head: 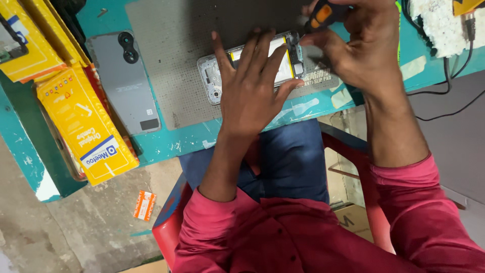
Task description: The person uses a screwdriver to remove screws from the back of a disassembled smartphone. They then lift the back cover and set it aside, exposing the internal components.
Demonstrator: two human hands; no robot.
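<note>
While the teal workbench (166, 139) fills the upper part of the view, its far edge and both ends are cut off by the frame. A grey perforated mat (177, 55) is laid on it, and only part of the mat is seen, the rest being covered by arms and hands. One red plastic chair (169, 227) is glimpsed beneath the seated person, mostly hidden by blue trousers and a red-pink shirt.

Two yellow boxes are counted at the left: a long one (83, 126) lying at the bench edge, and another (22, 45) cropped by the corner. One grey phone back cover (124, 81) is placed just beside the mat, its camera bump towards the far side. White foam (434, 25) and black cables (449, 76) are partly seen at the top right. One small orange packet (145, 205) lies on the concrete floor.

One opened phone (252, 65) rests on the mat, near the bench's front edge. Its silver frame and a pale battery edged in yellow are shown, though the middle is hidden under the left hand (250, 93), which is pressed flat on it with fingers spread. The right hand (366, 50) is closed around one screwdriver (323, 14) with an orange and black handle; the tip is blurred and hard to make out where it meets the phone's far end.
</note>
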